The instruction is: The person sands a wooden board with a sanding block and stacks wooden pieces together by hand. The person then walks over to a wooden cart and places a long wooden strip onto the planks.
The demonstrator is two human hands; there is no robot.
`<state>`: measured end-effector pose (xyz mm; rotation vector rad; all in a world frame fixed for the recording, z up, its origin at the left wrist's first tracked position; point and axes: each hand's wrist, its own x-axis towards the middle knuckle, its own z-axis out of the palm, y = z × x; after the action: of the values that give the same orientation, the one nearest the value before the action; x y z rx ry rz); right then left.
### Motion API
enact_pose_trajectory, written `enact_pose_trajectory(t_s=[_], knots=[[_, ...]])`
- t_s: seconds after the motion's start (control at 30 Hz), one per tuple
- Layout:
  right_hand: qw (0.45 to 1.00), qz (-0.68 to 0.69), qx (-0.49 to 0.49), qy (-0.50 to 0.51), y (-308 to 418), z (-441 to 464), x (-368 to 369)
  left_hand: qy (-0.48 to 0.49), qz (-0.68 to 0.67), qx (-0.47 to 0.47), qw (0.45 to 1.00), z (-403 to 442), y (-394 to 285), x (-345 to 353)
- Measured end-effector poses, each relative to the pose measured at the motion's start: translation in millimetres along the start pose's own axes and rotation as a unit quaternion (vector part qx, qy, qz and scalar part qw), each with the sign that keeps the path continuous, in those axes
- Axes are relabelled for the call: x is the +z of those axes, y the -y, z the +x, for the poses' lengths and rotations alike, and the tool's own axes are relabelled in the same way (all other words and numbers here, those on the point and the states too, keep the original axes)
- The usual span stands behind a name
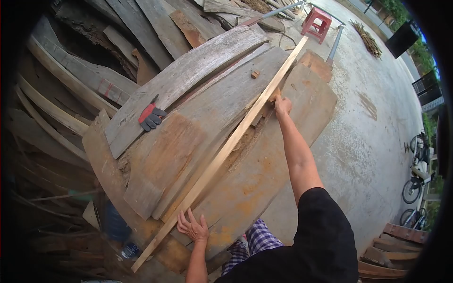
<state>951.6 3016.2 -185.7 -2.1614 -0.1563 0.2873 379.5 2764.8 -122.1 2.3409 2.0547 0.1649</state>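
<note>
A long, pale wooden strip [231, 141] lies diagonally over weathered planks, from the lower left up towards a red stool. Near its lower end my left hand [192, 227] rests with fingers spread, the fingertips at the strip's edge. Farther up, my right hand [282, 104] is closed at the strip's right side, round a small orange-brown piece [275, 95] mostly hidden by the fingers. A small wooden block [255, 74] sits on the grey plank left of the strip. The red and grey glove [151, 117] lies on the planks farther left.
Curved boards [71, 80] are piled on the left. The red stool [316, 23] stands at the far end, beside metal pipes. Concrete floor [363, 141] stretches along the right, with motorbikes [416, 177] at its edge. A water bottle [116, 221] is at the lower left.
</note>
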Motion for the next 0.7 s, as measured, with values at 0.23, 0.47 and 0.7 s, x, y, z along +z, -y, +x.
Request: enact_pose_trajectory(t_s=[0.23,0.47,0.7], knots=[[0.944,0.218,0.046,0.242,31,-97,-119,0.000,-0.046,-0.022,0.999,1,-1,-2],[0.895,0.162,0.017,0.416,-75,-281,-275,-0.060,-0.066,-0.013,0.996,-7,3,10],[0.889,0.218,0.181,0.360,-205,-452,-400,0.201,-0.469,0.050,0.858,-135,-68,-58]])
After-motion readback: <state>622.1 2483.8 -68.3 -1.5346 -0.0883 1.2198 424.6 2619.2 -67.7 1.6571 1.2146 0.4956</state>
